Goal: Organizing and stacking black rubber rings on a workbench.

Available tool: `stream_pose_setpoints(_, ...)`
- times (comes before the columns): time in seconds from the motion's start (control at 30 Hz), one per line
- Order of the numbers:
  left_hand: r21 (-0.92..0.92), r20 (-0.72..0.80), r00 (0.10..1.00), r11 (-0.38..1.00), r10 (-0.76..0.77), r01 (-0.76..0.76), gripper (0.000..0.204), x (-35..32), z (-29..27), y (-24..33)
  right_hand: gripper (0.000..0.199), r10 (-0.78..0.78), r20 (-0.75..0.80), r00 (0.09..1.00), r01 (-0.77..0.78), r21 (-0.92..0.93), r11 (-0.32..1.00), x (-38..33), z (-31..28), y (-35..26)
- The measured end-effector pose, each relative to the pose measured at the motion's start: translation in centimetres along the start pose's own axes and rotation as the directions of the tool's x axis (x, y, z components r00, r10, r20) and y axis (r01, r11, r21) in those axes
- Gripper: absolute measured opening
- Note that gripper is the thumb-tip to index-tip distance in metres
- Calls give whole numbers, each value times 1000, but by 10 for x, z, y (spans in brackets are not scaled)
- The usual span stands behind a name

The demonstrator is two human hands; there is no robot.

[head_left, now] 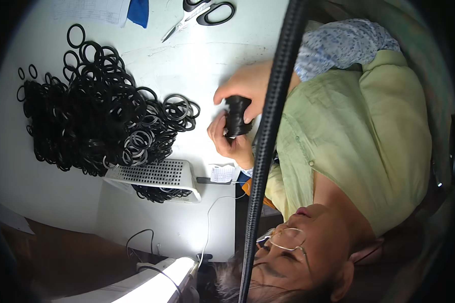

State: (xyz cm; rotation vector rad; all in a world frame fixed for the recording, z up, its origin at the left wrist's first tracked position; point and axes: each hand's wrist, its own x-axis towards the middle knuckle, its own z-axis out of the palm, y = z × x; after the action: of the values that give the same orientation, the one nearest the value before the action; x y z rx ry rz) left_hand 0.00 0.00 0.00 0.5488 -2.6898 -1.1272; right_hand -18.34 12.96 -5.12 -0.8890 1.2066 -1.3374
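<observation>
Cable (pixel 268 131) hangs beside both hands (pixel 243 85) clasping a black ring stack (pixel 236 116).

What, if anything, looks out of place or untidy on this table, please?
The loose heap of black rings sprawls across the white table and over the perforated white box, with more rings showing at its lower edge. A few stray rings lie apart from it.
</observation>
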Motion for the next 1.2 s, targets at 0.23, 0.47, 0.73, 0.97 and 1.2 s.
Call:
stream_pose_setpoints(0.23,107,-177,983,993,-40,59,48,-4,-14,-5,52,-284,-51,958,235,-431,871,22,91,-37)
stream_pose_setpoints(0.47,25,-285,958,999,-26,34,57,-9,-32,4,42,-372,-77,925,264,-574,775,21,87,-43)
stream_pose_setpoints(0.73,-513,-52,950,824,-308,239,65,-3,-40,-4,32,-419,-90,904,254,-675,693,17,33,-20)
stream_pose_setpoints(0.97,-732,-17,916,629,-400,261,73,-25,-23,-3,25,-375,90,922,310,-754,580,30,20,-18)
stream_pose_setpoints(1.2,-794,17,931,561,-365,234,73,-35,-18,6,21,-366,112,924,322,-744,586,35,5,-27)
